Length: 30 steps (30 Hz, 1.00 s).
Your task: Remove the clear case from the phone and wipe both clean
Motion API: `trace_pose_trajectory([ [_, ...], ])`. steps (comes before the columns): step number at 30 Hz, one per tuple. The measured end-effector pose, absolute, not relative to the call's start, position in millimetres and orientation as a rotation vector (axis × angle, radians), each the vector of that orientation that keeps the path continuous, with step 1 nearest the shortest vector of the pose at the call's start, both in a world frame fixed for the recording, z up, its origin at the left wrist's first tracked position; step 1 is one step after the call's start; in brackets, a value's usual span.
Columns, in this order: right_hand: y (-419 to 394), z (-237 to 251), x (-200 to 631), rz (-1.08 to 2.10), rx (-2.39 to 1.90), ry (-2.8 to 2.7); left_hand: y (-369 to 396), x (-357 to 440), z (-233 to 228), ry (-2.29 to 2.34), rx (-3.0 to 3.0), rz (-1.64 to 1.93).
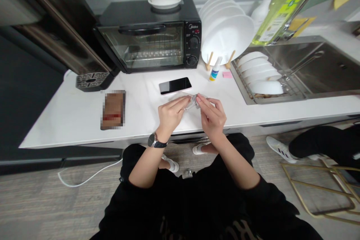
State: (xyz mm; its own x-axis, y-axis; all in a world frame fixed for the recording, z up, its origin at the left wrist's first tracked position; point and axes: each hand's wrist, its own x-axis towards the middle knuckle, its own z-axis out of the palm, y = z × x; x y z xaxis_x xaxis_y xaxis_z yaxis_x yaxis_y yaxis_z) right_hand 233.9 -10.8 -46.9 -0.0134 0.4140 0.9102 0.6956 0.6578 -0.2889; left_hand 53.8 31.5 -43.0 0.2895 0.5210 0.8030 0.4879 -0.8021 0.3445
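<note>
From the head camera I see both hands meeting over the white marble-look countertop (84, 116), close to its front edge. My left hand (169, 114), with a dark wristwatch (155, 141) on the wrist, pinches one end of a small clear, glassy-looking object (193, 102) between thumb and fingertips; my right hand (212, 116) pinches the other end the same way. Both grips are closed tight on it, fingers curled, and the object sits just above the counter between the two hands. What exactly it is I cannot tell; it is too small.

Just behind the hands lies a black smartphone (174, 85), screen up. Further back stands a black toaster oven (149, 37), beside it a rack of white plates (227, 32), and a small white bottle (215, 70). A steel sink (309, 67) holding more white dishes is to the right.
</note>
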Motion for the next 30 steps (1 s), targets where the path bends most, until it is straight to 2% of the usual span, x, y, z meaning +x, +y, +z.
trace_pose_trajectory([
  [14, -33.8, -48.3, 192.2, -0.192, -0.876, -1.7, 28.4, 52.1, -43.8, 0.971, 2.426, 1.572],
  [30, -6.9, -47.7, 231.5, -0.264, -0.921, -1.667, 29.8, 52.6, -40.7, 1.022, 2.405, 1.585],
])
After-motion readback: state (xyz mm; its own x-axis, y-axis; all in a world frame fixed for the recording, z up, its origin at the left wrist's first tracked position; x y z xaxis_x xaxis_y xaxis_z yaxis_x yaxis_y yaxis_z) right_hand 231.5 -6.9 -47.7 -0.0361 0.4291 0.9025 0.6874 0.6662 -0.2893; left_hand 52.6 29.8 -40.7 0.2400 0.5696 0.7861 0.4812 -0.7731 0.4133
